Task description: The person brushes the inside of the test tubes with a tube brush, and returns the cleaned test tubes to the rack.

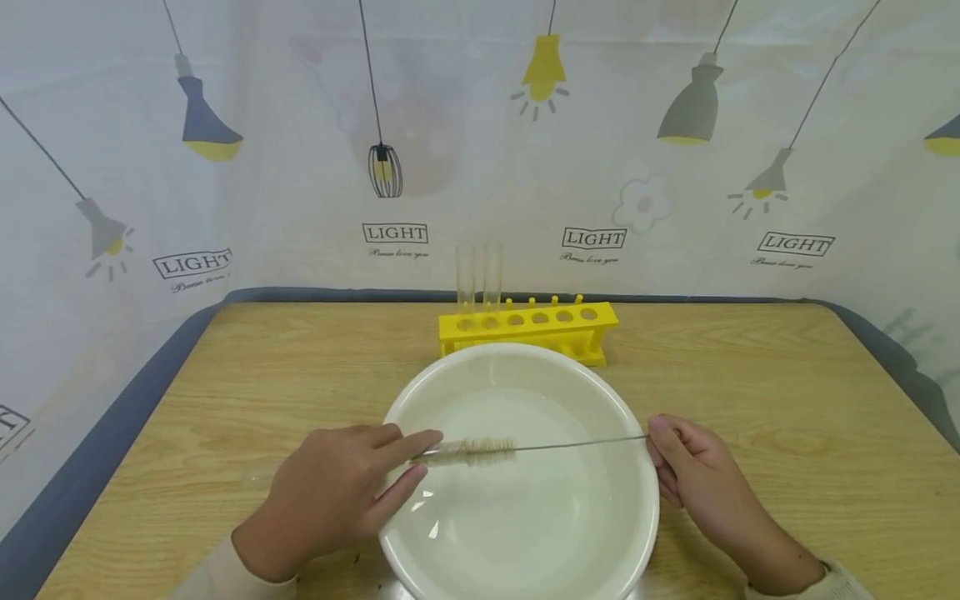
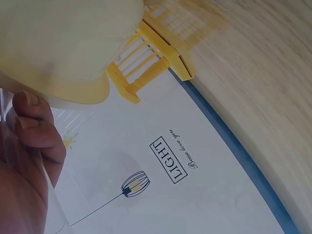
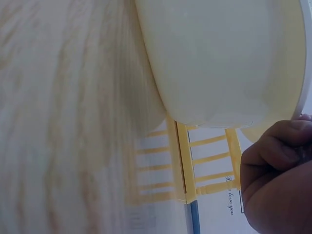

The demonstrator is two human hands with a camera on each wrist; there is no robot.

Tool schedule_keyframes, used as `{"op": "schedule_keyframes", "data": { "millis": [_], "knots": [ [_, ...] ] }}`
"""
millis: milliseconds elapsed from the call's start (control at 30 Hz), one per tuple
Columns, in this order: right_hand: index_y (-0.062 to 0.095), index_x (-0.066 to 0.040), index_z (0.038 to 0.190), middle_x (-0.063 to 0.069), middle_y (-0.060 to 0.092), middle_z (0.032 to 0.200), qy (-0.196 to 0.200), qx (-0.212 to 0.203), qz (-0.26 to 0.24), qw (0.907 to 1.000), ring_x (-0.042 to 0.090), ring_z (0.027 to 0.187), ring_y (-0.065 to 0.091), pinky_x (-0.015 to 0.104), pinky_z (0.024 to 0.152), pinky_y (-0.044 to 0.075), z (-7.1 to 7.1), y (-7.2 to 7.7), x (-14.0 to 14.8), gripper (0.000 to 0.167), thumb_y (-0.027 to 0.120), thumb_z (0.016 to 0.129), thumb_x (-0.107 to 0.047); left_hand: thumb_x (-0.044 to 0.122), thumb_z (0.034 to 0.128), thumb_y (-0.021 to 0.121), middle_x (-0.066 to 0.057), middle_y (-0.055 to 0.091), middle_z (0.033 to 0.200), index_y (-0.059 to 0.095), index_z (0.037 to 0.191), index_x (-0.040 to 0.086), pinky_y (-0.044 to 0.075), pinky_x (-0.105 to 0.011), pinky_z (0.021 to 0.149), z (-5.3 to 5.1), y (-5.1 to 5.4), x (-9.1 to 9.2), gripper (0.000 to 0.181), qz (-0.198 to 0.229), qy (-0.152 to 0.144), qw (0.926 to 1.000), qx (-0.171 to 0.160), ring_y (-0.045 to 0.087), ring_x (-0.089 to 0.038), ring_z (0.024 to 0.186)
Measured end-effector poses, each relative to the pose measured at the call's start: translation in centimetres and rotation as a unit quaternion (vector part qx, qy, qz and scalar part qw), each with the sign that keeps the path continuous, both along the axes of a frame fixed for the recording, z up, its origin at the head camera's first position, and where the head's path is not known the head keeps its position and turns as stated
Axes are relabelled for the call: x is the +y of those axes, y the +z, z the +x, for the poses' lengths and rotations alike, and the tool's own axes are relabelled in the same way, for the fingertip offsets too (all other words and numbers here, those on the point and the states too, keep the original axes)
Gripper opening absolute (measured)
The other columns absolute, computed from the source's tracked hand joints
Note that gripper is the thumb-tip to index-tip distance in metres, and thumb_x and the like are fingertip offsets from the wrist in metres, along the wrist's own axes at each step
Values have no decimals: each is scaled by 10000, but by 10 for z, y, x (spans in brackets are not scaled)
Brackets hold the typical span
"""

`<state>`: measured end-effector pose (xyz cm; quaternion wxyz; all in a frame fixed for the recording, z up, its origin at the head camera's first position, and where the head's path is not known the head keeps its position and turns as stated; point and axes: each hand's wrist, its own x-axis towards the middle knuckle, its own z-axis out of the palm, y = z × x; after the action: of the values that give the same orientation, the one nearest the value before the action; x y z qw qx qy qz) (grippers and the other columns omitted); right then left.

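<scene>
Brush (image 1: 487, 451) laid out nearly level over the white basin (image 1: 510, 350), btwn the two hands: bristles to the L, wire handle (image 1: 581, 442) running R. And how far do those bristles reach into the clear test tube (image 1: 442, 454)? Can't say, the glass is v. faint and fingers cover part of it; its closed end I can't pick out either.

L hand (image 1: 337, 483), over the basin's L rim, has the tube pinched btwn thumb and fingers, gap just wide enough for the glass. R hand (image 1: 705, 475), at the R rim, thumb pressed to curled fingers, grips the wire's end (tip itself hidden; right-wrist cam cuts that hand off at the frame edge, so no help there).

Basin's near side is cropped by the bottom of the head view, and it looks to hold water, w/ bright glints nr the L hand. Behind it, toward the desk's (image 1: 750, 375) far edge, the yellow rack (image 1: 528, 332), lower front part-blocked by the basin. Two upright tubes (image 1: 492, 279) in its leftmost holes, barely visible vs. the lamp-print backdrop (image 1: 480, 108). Both sleeves (image 1: 236, 575) run out of frame.
</scene>
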<state>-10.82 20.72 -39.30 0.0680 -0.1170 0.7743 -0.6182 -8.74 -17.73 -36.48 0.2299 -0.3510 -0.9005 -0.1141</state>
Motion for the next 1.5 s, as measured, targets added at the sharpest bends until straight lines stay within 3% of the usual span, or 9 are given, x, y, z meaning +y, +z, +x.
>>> {"op": "schedule_keyframes", "data": {
  "millis": [200,433,867,1233,1500],
  "knots": [
    [427,-7,785,49,346,553,-62,5,95,9999,243,431,319,319,373,325,1,0,-1,399,356,1104,-235,354,949,619,106,621,730,723,1179,269,308,-146,443,0,0,0,267,-1,0,10000,5,391,12,528],
    [436,6,792,86,334,560,39,151,-161,9997,238,433,317,327,370,314,1,-1,-1,369,355,1102,-177,346,945,627,103,619,726,722,1183,271,308,-146,441,0,0,0,267,67,-44,10000,36,393,11,526],
    [396,-5,756,105,328,573,287,101,-180,9994,274,456,320,350,387,319,1,1,1,399,345,1106,-191,352,945,626,100,621,739,717,1192,270,310,-152,446,0,1,1,277,-26,7,10000,-19,408,-2,533],
    [387,-13,731,101,328,563,154,141,-154,9997,268,444,322,346,380,310,1,0,0,407,359,1102,-178,367,980,552,92,595,697,729,1165,250,295,-166,428,0,-1,2,281,36,18,9997,222,386,-12,507],
    [378,-10,727,103,323,562,249,243,-197,9992,275,443,314,346,376,302,1,1,0,403,351,1102,-156,414,1046,388,74,616,699,737,1152,224,290,-172,421,2,1,2,410,-129,-28,9992,366,423,-44,503]
  ]
}}
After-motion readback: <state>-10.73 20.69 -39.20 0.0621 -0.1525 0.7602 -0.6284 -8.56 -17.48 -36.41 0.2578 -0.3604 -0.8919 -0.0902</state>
